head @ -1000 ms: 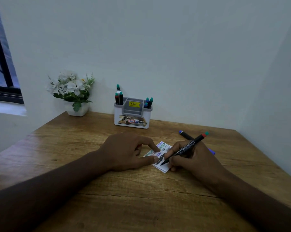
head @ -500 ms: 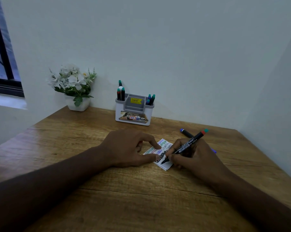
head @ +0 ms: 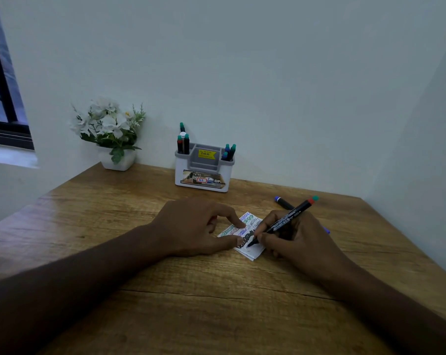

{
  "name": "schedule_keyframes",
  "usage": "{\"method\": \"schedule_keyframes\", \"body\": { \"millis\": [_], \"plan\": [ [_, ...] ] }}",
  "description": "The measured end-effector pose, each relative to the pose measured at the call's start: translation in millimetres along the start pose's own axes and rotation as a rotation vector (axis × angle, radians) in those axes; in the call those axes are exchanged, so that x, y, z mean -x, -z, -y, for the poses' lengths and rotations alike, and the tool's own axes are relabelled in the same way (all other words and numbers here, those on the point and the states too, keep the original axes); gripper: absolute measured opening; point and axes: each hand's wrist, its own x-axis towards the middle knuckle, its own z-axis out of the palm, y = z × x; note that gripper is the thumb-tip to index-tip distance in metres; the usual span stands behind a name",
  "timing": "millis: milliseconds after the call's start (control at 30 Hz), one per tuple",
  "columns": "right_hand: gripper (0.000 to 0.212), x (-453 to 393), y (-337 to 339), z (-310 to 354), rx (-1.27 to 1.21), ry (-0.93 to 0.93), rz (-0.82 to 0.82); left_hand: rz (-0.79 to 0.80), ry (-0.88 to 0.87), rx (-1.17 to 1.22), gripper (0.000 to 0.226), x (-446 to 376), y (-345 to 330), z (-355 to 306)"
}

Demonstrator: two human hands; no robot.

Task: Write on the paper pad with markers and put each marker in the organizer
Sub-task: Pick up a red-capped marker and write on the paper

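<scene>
Right hand (head: pixel 297 239) gripping black marker (head: pixel 283 220), tip on paper pad (head: pixel 252 248) under left hand (head: pixel 193 226).

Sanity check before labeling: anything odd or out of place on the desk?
Only one thing: a blue-capped marker lies loose on the table behind the right hand, not in the organizer. The paper pad sits askew. Nothing is spilled or damaged.

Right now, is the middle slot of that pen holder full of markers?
No, the organizer holds markers only in its two end slots, while the middle compartment shows just a yellow price sticker.
</scene>
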Motion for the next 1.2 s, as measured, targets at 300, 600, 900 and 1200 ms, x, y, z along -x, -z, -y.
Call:
{"method": "schedule_keyframes", "body": {
  "millis": [300, 600, 900, 1200],
  "plan": [
    [0.006, 0.5, -0.2, -0.8, -0.036, -0.013, -0.018, 0.001, 0.000, 0.000, 0.049, -0.4, -0.5, -0.1],
    [0.008, 0.8, -0.7, 1.6, -0.059, -0.028, -0.040, 0.016, 0.012, -0.005, 0.051, -0.4, 0.1, -0.2],
    [0.007, 0.8, -0.7, 3.1, -0.030, -0.012, -0.055, 0.036, 0.015, -0.006, 0.052, -1.2, 0.3, -0.2],
    [0.007, -0.3, -0.7, 2.2, -0.034, -0.026, -0.065, 0.041, 0.014, -0.004, 0.051, -2.2, -0.5, 1.2]
  ]
}}
